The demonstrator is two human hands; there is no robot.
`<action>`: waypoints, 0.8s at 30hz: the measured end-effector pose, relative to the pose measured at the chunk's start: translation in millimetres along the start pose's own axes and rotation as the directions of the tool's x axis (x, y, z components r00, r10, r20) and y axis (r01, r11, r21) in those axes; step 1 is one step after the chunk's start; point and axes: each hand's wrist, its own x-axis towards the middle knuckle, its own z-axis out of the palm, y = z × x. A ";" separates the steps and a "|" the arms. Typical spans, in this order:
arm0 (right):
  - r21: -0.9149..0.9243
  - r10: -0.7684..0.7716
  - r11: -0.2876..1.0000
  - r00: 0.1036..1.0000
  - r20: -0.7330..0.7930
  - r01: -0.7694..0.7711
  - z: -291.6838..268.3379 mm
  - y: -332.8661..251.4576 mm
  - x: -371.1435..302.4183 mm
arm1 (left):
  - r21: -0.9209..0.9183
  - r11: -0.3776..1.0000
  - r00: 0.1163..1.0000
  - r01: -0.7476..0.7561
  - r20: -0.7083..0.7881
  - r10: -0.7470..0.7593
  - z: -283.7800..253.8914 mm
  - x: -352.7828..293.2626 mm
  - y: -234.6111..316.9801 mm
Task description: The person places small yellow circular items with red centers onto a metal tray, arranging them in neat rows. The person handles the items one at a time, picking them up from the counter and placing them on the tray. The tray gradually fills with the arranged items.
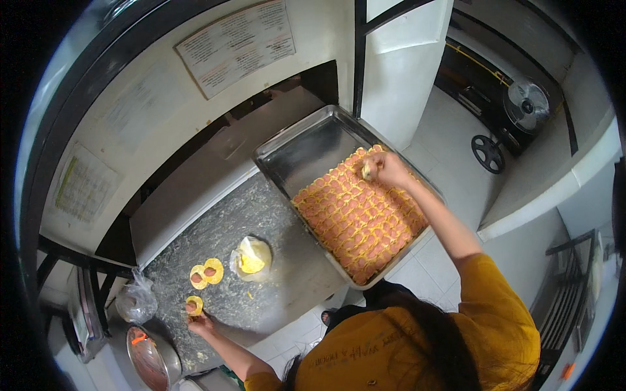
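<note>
A metal tray [313, 153] holds tight rows of small open-topped dumplings [362, 218] with pink filling in yellow wrappers; its far end shows bare metal. Over the far rows, my right hand [386, 168] is closed on one dumpling [367, 171]. At the counter's left, my left hand [201, 324] grips the near edge of a round yellow dumpling wrapper [197, 302] with a lump of filling on it. Two more filled wrappers [210, 271] lie just beyond, overlapping. To their right stands an open plastic bag [251, 259] with yellow wrappers inside.
A steel bowl [171, 358] of pink filling with an orange-handled tool [138, 338] stands at the lower left. Beside it lies a clear plastic bag [137, 301]. The tray overhangs the speckled grey counter [215, 234]. A fan [527, 104] stands at the far right.
</note>
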 end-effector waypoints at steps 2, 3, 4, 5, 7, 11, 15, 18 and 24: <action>-0.020 -0.072 0.997 0.997 -0.023 0.072 -22.7 34.3 49.6 | -0.069 0.998 1.000 0.013 -0.015 -0.014 -10.6 -26.4 -10.7; -0.093 -0.089 0.992 0.996 0.019 0.090 -29.4 48.8 73.7 | -0.113 0.994 1.000 0.015 -0.018 -0.018 -11.7 -43.3 -16.9; -0.165 -0.100 0.980 0.993 0.062 0.109 -33.8 63.8 95.1 | -0.153 0.988 1.000 0.017 -0.021 -0.021 -11.3 -65.4 -23.5; -0.223 -0.119 0.965 0.986 0.113 0.142 -31.4 74.8 115.6 | -0.194 0.981 1.000 0.003 -0.029 -0.008 -14.9 -86.7 -21.2; -0.260 -0.162 0.942 0.967 0.195 0.210 -19.2 97.7 145.9 | -0.217 0.976 0.999 0.022 0.051 -0.011 -45.6 -104.4 -25.6; -0.269 -0.273 0.880 0.881 0.386 0.390 2.3 119.9 179.4 | -0.286 0.957 0.989 0.047 0.149 -0.004 -64.6 -195.0 -37.8; -0.149 -0.316 0.887 0.810 0.493 0.437 26.9 160.0 198.9 | -0.252 0.967 0.990 0.025 0.141 0.011 -55.5 -266.5 -39.8; -0.099 -0.408 0.842 0.746 0.525 0.530 34.8 171.2 203.9 | -0.239 0.969 0.941 0.066 0.337 0.019 -73.7 -286.4 -33.8; -0.055 -0.384 0.828 0.635 0.670 0.558 26.9 154.5 199.4 | -0.180 0.983 0.951 0.039 0.308 0.019 -51.5 -308.0 -38.6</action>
